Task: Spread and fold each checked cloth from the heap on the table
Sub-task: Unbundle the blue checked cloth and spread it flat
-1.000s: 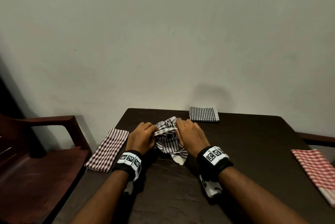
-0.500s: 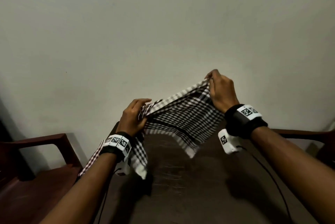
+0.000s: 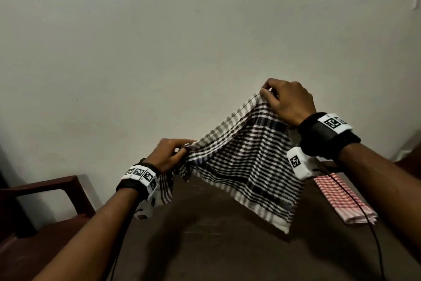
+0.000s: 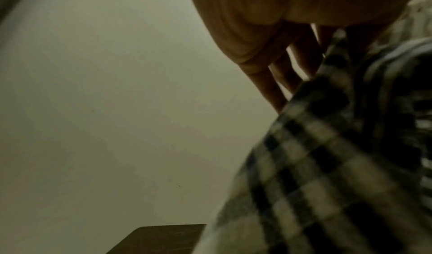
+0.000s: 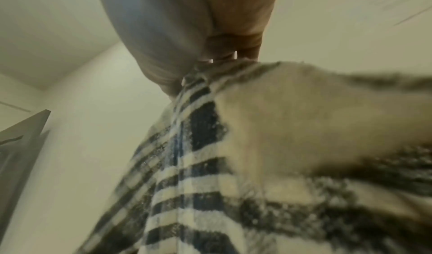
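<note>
A black-and-white checked cloth point(image 3: 243, 162) hangs spread in the air above the dark table point(image 3: 216, 246). My left hand point(image 3: 180, 147) pinches its lower left corner, and my right hand point(image 3: 268, 91) pinches the upper right corner, held higher. The cloth's bottom edge droops toward the tabletop. In the left wrist view the cloth point(image 4: 327, 165) fills the right side below my fingers point(image 4: 280, 76). The right wrist view shows the cloth point(image 5: 233, 165) hanging blurred from my fingertips point(image 5: 210, 62).
A folded red-and-white checked cloth point(image 3: 344, 198) lies on the table at the right, partly behind my right wrist. A dark wooden chair point(image 3: 41, 207) stands left of the table. A plain wall point(image 3: 182, 41) rises behind.
Both hands lifted the crumpled cloth off the table and pulled it apart into a spread sheet. The right hand has risen higher and further right since half a second ago.
</note>
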